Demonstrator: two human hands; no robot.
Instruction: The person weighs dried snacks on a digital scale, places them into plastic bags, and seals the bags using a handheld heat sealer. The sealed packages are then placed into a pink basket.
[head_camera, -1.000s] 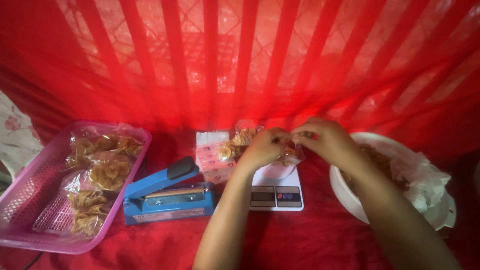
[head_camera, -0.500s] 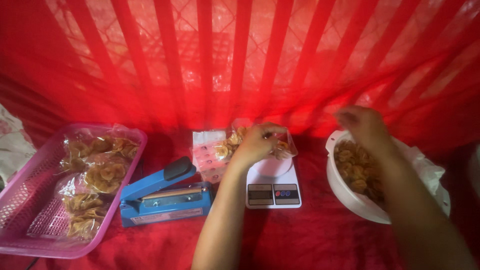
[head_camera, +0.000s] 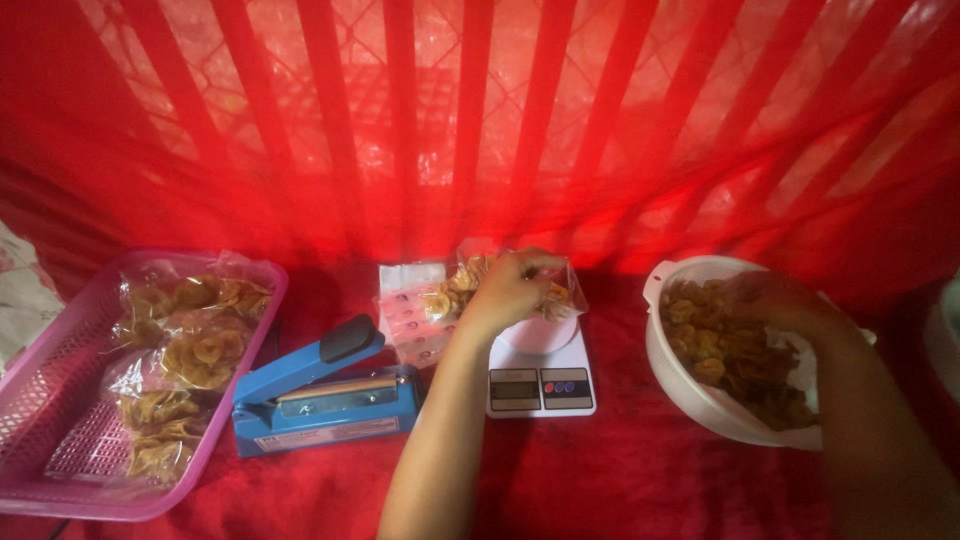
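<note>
Red cloth (head_camera: 620, 480) over the whole bench, red drape with darker stripes hanging behind at twelve o'clock.

Left hand (head_camera: 510, 290) at centre, fingers pinched on the open mouth of a clear bag of chips (head_camera: 468, 290), bag held upright on the pan of a small white scale (head_camera: 541, 375). Right hand (head_camera: 775, 300) at three o'clock, down inside a white bowl (head_camera: 690, 390) among the loose chips; too blurred to tell whether those fingers are clenched on chips or slack.

Judged well under way, not finished: several filled bags (head_camera: 190, 345) already lying in a pink basket (head_camera: 60, 410) at nine o'clock, one bag partly filled on the scale, plenty of chips left in the bowl. Current bag not yet sealed. Blue heat sealer (head_camera: 320, 400) between basket and scale, handle raised, nothing under it. Small stack of empty printed bags (head_camera: 405, 310) just behind the sealer, touching the bag in hand.

Room dim, everything tinted red. Patterned pale cloth (head_camera: 20, 295) at the far left edge, a pale rounded thing at the far right edge too cropped to name.
</note>
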